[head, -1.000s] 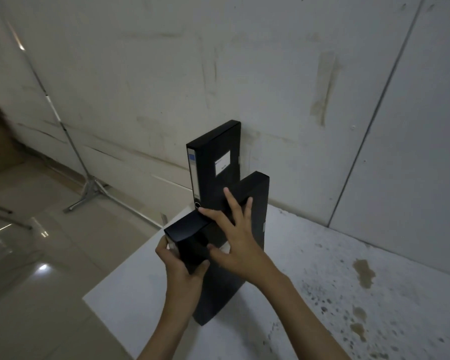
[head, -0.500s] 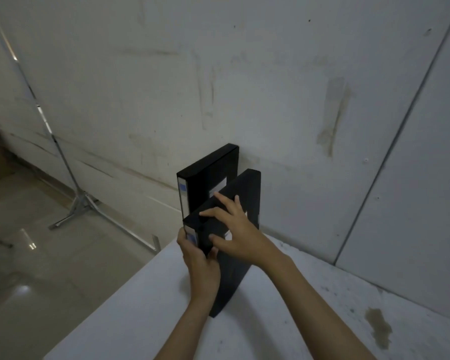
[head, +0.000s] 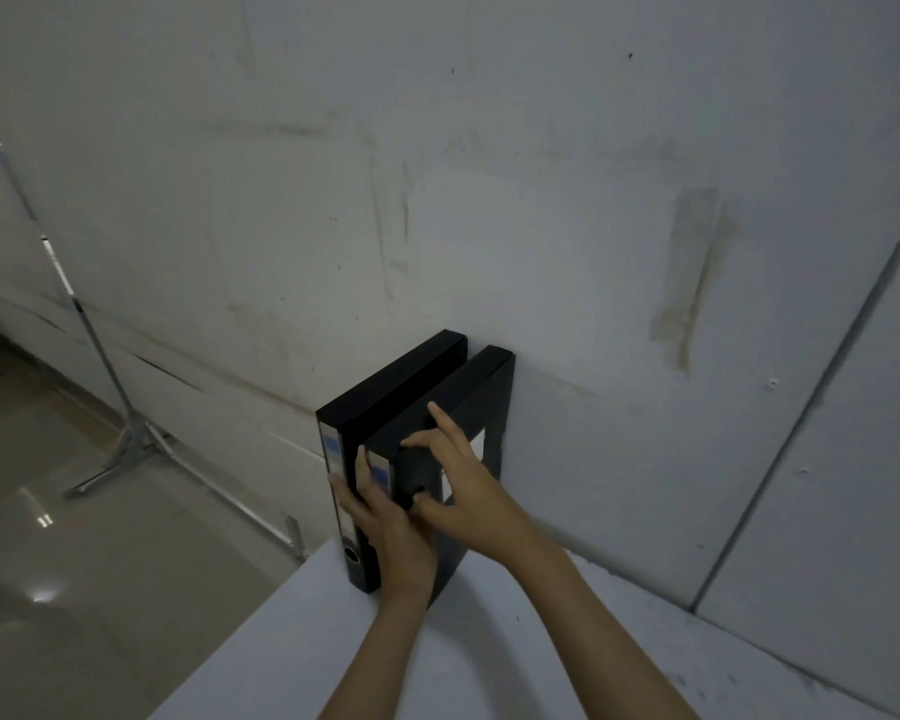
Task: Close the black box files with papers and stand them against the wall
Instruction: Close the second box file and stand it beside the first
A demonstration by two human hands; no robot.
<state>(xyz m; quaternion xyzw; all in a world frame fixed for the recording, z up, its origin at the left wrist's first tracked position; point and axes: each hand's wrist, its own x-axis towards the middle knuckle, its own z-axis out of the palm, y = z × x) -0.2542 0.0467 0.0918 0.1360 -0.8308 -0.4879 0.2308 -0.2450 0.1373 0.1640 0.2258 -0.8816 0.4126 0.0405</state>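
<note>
Second black cardboard box file [head: 481,402], now upright beside the first black box file [head: 385,392]; left hand [head: 385,522] and right hand [head: 463,491] clasping it should press it flush to the grey wall [head: 541,200] before letting go.

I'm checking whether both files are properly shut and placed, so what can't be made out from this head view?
- Papers inside: hidden by the closed black covers of the left box file and right box file.
- Right file's lower spine: covered by the left hand and right hand.
- Spine label text: too small and blurred.
- Contact with the wall: not visible.
</note>
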